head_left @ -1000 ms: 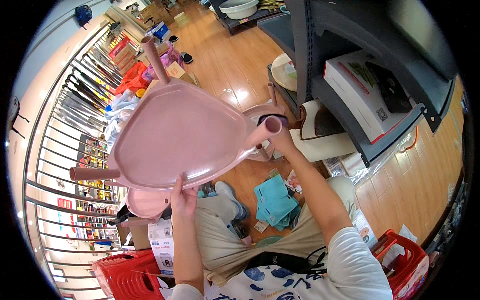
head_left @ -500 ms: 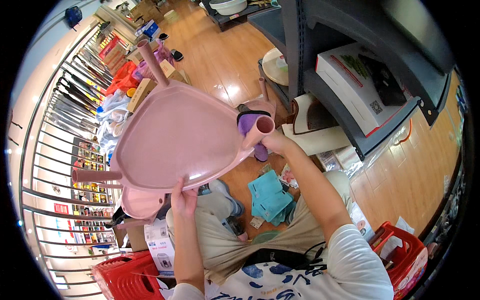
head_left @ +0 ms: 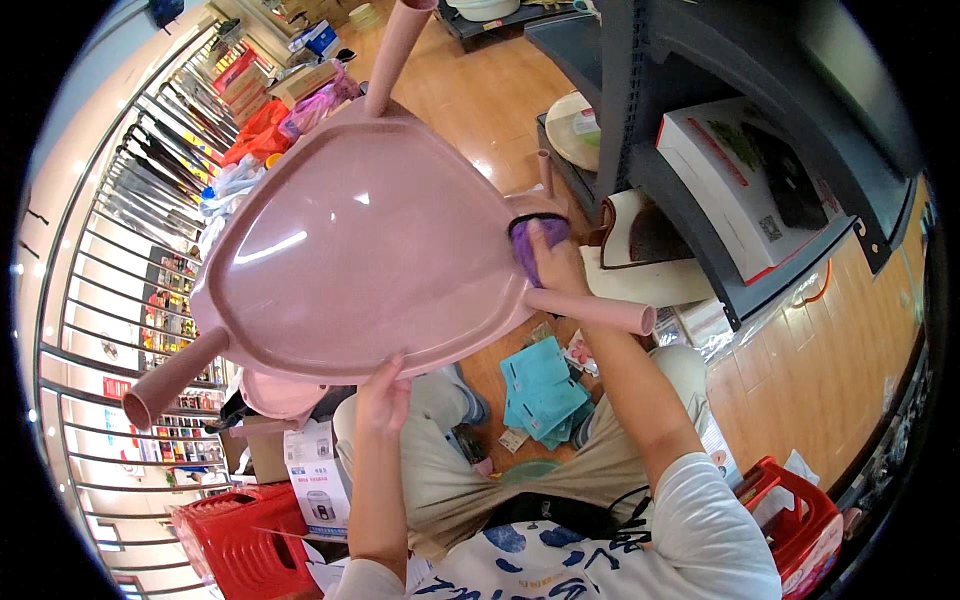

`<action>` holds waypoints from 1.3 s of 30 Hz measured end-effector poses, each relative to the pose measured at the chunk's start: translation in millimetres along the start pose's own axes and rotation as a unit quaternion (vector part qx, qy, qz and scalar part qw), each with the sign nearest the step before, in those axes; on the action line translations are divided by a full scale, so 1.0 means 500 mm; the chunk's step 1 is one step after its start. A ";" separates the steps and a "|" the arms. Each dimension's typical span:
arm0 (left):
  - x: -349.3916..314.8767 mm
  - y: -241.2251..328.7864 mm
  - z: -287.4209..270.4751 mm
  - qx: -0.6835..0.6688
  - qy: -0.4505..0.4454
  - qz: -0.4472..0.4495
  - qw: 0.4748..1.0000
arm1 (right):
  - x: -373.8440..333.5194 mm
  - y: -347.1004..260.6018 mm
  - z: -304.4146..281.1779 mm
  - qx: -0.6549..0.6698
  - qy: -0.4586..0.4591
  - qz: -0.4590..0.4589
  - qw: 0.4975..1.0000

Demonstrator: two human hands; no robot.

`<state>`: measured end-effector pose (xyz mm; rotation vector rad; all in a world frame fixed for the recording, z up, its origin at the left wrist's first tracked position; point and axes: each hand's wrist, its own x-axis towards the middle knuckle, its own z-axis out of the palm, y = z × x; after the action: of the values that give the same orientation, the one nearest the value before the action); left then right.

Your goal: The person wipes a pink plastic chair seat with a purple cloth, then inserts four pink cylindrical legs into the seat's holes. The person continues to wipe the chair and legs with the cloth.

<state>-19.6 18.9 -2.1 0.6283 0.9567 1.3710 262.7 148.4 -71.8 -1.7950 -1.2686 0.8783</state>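
Observation:
A pink rounded-triangular plastic tray shelf point(head_left: 370, 250) with three hollow tube legs at its corners is held up in front of me, tilted. My left hand point(head_left: 383, 395) grips its near edge, thumb on the face and the other fingers partly hidden. At the right corner, beside one tube leg point(head_left: 590, 308), my right hand point(head_left: 558, 262) presses a purple cloth point(head_left: 526, 250) with a dark edge against the shelf. More pink shelf parts point(head_left: 285, 393) sit below it at the left, and another pink piece with a tube point(head_left: 545, 175) shows behind the right corner.
Several turquoise packets point(head_left: 545, 385) lie on the floor between my legs. A dark grey shelf rack point(head_left: 690, 235) with a white box point(head_left: 740, 190) stands at the right. Red plastic stools point(head_left: 245, 540) and a printed carton point(head_left: 318, 480) are at the lower left, near a black railing point(head_left: 75, 400).
The pink shelf has tilted and come closer, its legs swinging to new angles. My right hand has moved from behind the right leg to the corner's outer side, with the cloth.

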 end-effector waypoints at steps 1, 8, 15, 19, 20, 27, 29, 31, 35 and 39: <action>-0.005 -0.001 0.014 -0.003 -0.008 0.004 1.000 | 0.016 0.014 0.005 0.039 0.028 0.010 0.999; 0.056 0.044 -0.024 -0.078 0.090 0.010 0.993 | -0.042 -0.007 -0.015 0.120 -0.315 -0.142 0.931; 0.035 0.023 -0.119 -0.124 0.159 -0.024 0.979 | -0.038 -0.037 -0.037 0.151 -0.463 -0.100 0.868; 0.016 0.021 -0.095 -0.082 0.154 -0.019 0.984 | -0.048 -0.015 0.011 0.056 -0.356 -0.128 0.924; 0.008 0.021 -0.094 -0.081 0.135 -0.026 0.987 | -0.053 -0.018 0.015 0.026 -0.330 -0.115 0.936; 0.022 0.073 -0.084 -0.056 0.094 -0.021 0.994 | -0.086 -0.076 -0.024 0.227 -0.227 0.002 0.947; 0.043 0.094 -0.064 -0.070 0.091 -0.019 0.993 | -0.087 -0.061 -0.026 0.314 -0.319 0.045 0.893; 0.060 0.103 -0.055 -0.106 0.063 0.004 0.992 | -0.075 -0.025 -0.012 0.324 -0.390 0.066 0.859; 0.050 0.032 -0.003 -0.075 -0.042 0.074 0.994 | -0.129 -0.056 0.054 0.456 -0.322 0.098 0.824; 0.023 -0.071 0.047 -0.033 0.014 0.037 0.999 | -0.185 -0.082 0.101 0.452 -0.303 0.059 0.837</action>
<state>18.0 29.1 -22.6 0.6008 0.9139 1.4755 176.4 78.4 -50.4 -0.8423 -0.8186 1.8356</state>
